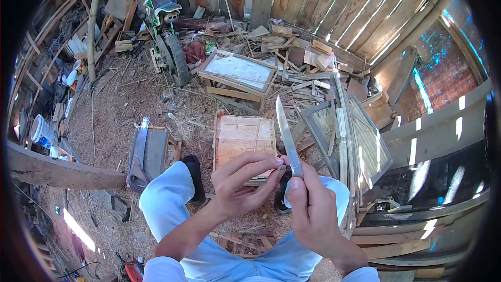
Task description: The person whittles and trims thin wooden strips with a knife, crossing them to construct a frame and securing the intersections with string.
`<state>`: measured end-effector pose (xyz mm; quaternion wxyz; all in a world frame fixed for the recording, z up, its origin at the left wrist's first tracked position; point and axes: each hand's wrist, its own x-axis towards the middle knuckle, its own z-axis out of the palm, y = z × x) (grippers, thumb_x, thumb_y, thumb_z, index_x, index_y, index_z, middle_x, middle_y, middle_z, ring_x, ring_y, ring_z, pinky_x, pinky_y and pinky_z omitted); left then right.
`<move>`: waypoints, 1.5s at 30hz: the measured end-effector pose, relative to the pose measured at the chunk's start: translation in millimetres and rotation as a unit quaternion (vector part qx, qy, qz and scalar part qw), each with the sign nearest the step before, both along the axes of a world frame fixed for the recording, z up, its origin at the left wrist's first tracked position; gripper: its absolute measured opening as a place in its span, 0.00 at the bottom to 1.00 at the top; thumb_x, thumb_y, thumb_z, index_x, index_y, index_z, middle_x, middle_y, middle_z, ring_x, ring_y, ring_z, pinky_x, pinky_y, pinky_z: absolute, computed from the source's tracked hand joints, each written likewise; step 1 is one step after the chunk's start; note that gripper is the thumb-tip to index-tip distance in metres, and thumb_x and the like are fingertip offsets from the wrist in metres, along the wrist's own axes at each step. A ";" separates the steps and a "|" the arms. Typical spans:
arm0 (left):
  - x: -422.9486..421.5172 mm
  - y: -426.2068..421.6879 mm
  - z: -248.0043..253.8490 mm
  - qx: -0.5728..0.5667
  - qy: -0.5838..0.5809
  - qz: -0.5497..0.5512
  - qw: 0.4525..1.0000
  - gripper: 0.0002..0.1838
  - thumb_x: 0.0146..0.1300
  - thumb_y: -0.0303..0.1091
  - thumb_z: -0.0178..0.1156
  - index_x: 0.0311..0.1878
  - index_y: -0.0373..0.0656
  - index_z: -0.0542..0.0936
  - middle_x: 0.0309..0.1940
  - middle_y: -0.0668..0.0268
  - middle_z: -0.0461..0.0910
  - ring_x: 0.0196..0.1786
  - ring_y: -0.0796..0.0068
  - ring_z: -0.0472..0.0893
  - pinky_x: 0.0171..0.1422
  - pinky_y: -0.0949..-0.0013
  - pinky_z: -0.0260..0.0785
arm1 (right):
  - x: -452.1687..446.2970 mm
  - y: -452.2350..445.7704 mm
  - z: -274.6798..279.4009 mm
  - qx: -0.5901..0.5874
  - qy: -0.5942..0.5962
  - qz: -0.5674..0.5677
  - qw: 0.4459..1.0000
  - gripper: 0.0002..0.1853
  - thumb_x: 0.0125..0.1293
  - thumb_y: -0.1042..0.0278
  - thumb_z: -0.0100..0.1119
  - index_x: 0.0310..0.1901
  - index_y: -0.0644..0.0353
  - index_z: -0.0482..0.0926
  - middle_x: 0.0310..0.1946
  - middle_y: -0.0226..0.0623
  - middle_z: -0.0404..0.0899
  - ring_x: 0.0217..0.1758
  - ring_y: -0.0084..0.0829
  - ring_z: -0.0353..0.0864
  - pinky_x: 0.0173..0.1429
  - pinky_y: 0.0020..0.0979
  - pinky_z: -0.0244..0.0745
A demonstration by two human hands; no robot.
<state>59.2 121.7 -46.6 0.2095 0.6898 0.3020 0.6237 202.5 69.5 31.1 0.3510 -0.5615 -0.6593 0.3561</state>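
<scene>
My right hand (313,203) grips a knife (287,133) by its handle, which the fingers hide. The blade stands nearly upright, its point away from me. To the left of the blade, my left hand (242,180) pinches a small dark piece (282,167) between thumb and fingers; its kind is too small to make out. The left fingertips are close to the lower part of the blade, and I cannot tell whether they touch. Both hands are above my lap, in front of a low slatted wooden box or stool (244,136).
A handsaw (140,149) lies on a small dark-topped stool (155,151) at left. Ahead are a framed white panel (237,69), a scrap-wood pile (302,52) and a green motorbike (166,8). Wooden frames (365,141) lean at right. A white bucket (42,130) is far left.
</scene>
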 end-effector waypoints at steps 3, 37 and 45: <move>-1.6 0.1 -1.3 -0.013 0.001 -0.022 1.000 0.14 0.47 0.15 0.68 0.40 0.32 0.82 0.35 0.53 0.83 0.38 0.66 0.85 0.42 0.71 0.78 | -0.1 -0.4 -1.3 -0.026 0.015 0.004 1.000 0.16 0.72 0.72 0.43 0.58 0.68 0.66 0.24 0.46 0.74 0.23 0.37 0.79 0.29 0.34 0.71; 5.5 -4.1 -4.9 -0.080 -0.057 -0.034 0.995 0.15 0.46 0.17 0.71 0.40 0.37 0.82 0.36 0.58 0.84 0.39 0.68 0.85 0.42 0.71 0.78 | -3.8 -0.9 1.1 -0.013 -0.008 0.012 1.000 0.18 0.74 0.70 0.39 0.62 0.68 0.63 0.28 0.48 0.75 0.26 0.38 0.79 0.31 0.36 0.71; 3.5 -4.5 -3.7 -0.059 -0.048 -0.011 0.997 0.13 0.46 0.16 0.71 0.38 0.35 0.83 0.35 0.58 0.83 0.39 0.67 0.85 0.41 0.71 0.78 | -11.2 -1.1 -9.8 0.016 0.000 0.000 1.000 0.20 0.74 0.70 0.39 0.63 0.69 0.63 0.25 0.36 0.72 0.25 0.23 0.69 0.31 0.26 0.65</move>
